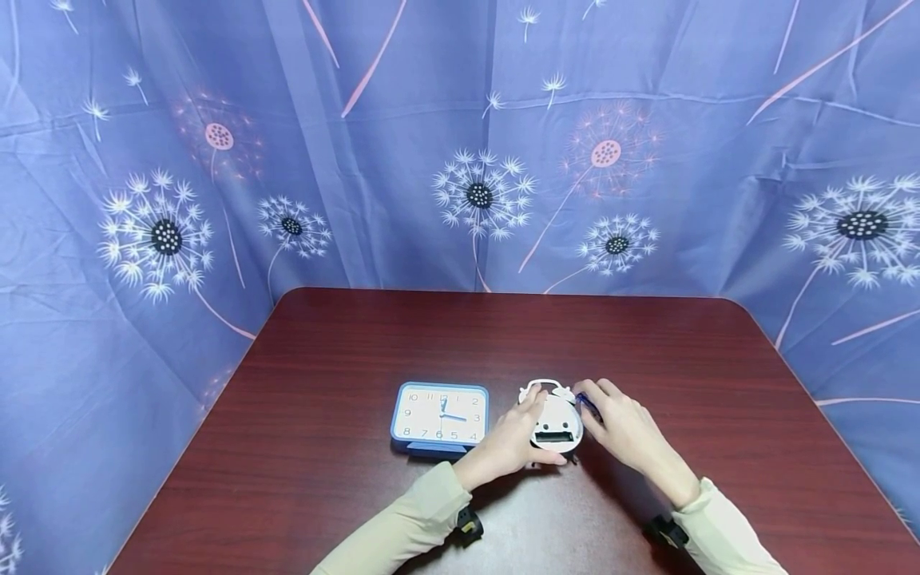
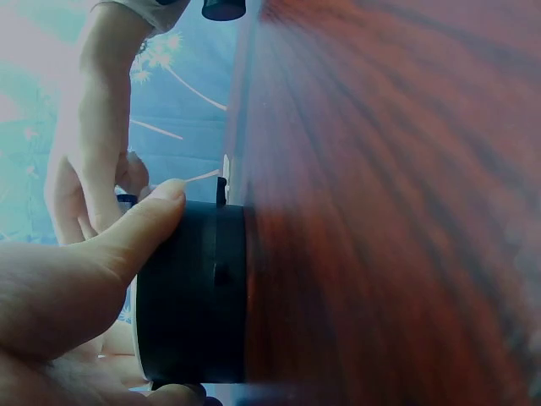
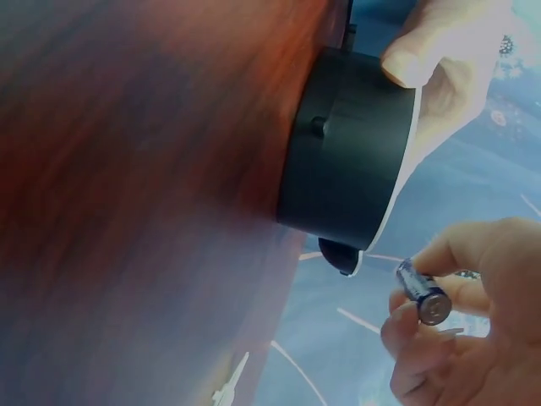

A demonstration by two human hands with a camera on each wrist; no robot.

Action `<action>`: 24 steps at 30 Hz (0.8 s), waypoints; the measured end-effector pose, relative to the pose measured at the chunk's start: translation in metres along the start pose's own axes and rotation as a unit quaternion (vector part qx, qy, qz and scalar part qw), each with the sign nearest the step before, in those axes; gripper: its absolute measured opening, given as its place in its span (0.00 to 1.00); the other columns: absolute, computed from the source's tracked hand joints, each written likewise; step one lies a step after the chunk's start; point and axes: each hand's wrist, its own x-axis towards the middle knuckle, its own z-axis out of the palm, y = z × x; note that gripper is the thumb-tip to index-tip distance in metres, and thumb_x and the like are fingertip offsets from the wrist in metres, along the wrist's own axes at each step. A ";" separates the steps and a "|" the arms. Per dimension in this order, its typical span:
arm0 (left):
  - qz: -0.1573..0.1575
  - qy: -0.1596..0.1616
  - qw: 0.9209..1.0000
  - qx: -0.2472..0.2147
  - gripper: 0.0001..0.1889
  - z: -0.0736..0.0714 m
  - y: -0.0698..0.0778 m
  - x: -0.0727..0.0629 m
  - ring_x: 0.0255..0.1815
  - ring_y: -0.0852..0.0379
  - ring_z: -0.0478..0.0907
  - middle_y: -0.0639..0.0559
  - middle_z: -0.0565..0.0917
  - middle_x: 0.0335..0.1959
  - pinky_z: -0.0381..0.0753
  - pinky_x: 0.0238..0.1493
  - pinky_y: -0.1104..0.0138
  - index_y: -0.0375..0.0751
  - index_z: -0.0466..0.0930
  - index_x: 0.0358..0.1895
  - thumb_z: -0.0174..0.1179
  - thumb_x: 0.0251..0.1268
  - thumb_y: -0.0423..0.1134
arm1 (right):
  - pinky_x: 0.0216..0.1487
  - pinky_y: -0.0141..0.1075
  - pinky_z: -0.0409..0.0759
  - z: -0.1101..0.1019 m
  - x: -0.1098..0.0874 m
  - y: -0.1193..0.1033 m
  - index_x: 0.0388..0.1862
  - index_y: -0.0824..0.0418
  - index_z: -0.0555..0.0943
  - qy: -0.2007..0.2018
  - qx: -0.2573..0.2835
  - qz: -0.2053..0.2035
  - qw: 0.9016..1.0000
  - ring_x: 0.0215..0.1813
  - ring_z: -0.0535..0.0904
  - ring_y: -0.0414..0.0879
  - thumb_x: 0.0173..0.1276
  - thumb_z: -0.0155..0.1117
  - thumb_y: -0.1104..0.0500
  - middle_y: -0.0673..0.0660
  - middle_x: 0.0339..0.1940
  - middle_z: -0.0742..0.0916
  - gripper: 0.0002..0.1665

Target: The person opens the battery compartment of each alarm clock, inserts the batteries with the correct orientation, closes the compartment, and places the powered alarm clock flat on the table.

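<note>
A small alarm clock (image 1: 558,413) with a white upward side and a black rim lies flat on the table; a white handle and bells stick out at its far end. Its upward side shows a dark open slot (image 1: 554,437) and round dots. Across the clock, my left hand (image 1: 505,442) grips it by the edges, the thumb against the black rim (image 2: 190,296). Just right of the clock, my right hand (image 1: 631,429) pinches a small blue cylindrical battery (image 3: 423,292) between thumb and fingers, apart from the clock. Whether the slot holds anything is too small to tell.
A blue rectangular clock (image 1: 440,414) with a white dial lies left of the left hand. Both stand on a dark red wooden table (image 1: 345,335). Behind it hangs a blue curtain (image 1: 388,200) with dandelion prints.
</note>
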 end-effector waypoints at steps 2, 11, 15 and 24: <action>0.002 0.001 1.000 0.000 0.54 0.000 0.000 0.000 0.70 0.41 0.66 0.39 0.57 0.76 0.72 0.65 0.56 0.33 0.54 0.74 0.70 0.50 0.58 | 0.21 0.37 0.70 0.000 0.001 -0.001 0.45 0.55 0.80 0.008 0.007 -0.020 1.000 0.24 0.73 0.41 0.61 0.64 0.65 0.51 0.33 0.80 0.13; 0.010 0.002 1.000 0.006 0.53 0.002 -0.003 0.002 0.71 0.42 0.66 0.39 0.57 0.76 0.73 0.64 0.56 0.33 0.55 0.74 0.70 0.50 0.59 | 0.29 0.31 0.75 0.003 0.003 -0.003 0.47 0.59 0.83 0.042 0.053 -0.122 0.990 0.30 0.75 0.34 0.56 0.70 0.68 0.51 0.36 0.84 0.18; 0.011 0.004 1.000 0.008 0.53 0.003 -0.003 0.002 0.71 0.42 0.66 0.39 0.58 0.76 0.74 0.63 0.55 0.33 0.56 0.74 0.71 0.49 0.59 | 0.32 0.32 0.78 0.004 0.004 -0.003 0.44 0.60 0.83 0.046 0.069 -0.146 0.986 0.33 0.79 0.36 0.53 0.72 0.68 0.52 0.37 0.87 0.17; 0.012 0.006 1.000 0.005 0.54 0.002 -0.003 0.002 0.70 0.41 0.67 0.39 0.58 0.76 0.74 0.63 0.56 0.32 0.56 0.74 0.71 0.49 0.59 | 0.34 0.24 0.74 0.003 0.004 -0.004 0.36 0.59 0.82 0.032 0.118 -0.185 0.975 0.32 0.75 0.34 0.49 0.74 0.71 0.49 0.32 0.84 0.16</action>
